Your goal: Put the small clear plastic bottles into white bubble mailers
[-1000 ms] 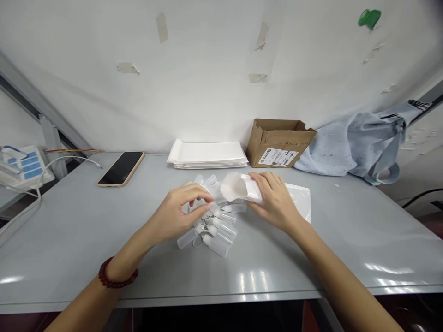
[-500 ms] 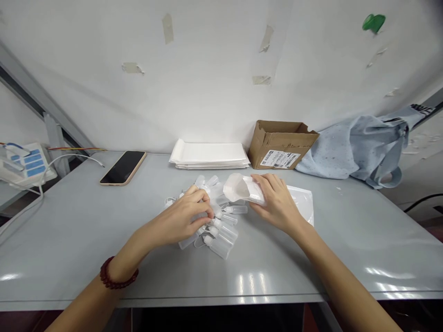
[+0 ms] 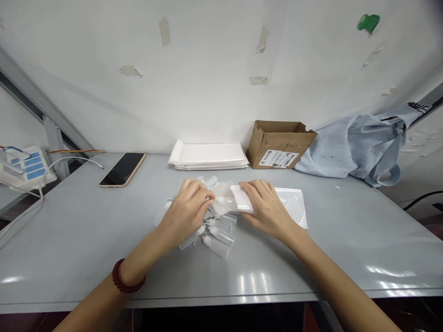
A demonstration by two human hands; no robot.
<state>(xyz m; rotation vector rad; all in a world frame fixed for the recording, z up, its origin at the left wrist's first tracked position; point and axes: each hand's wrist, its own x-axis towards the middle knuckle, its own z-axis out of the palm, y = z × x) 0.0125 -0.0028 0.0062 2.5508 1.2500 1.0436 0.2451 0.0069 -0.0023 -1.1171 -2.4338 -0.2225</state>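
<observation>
My right hand (image 3: pixel 265 205) is wrapped round a white padded envelope (image 3: pixel 292 203), whose mouth faces left. At that mouth my left hand (image 3: pixel 188 205) is closed in a pinch on a small translucent squeeze bottle (image 3: pixel 223 202). The bottle's cap end is between the fingertips and its body points into the envelope; the edge of the mouth partly blurs into it. Below and around my left hand lies a pile of similar squeeze bottles (image 3: pixel 221 235) with attached caps, some hidden under the hand.
A stack of white envelopes (image 3: pixel 211 154) lies against the wall, beside an open cardboard box (image 3: pixel 282 145). Light blue cloth (image 3: pixel 349 145) is heaped at the right. Far left are a phone (image 3: pixel 122 169), a white cable (image 3: pixel 69 159) and a power strip (image 3: pixel 31 166), all around the grey table (image 3: pixel 104 240).
My left hand has lifted a bottle from the pile and brought it to the envelope's mouth. My right hand has moved slightly left with the envelope.
</observation>
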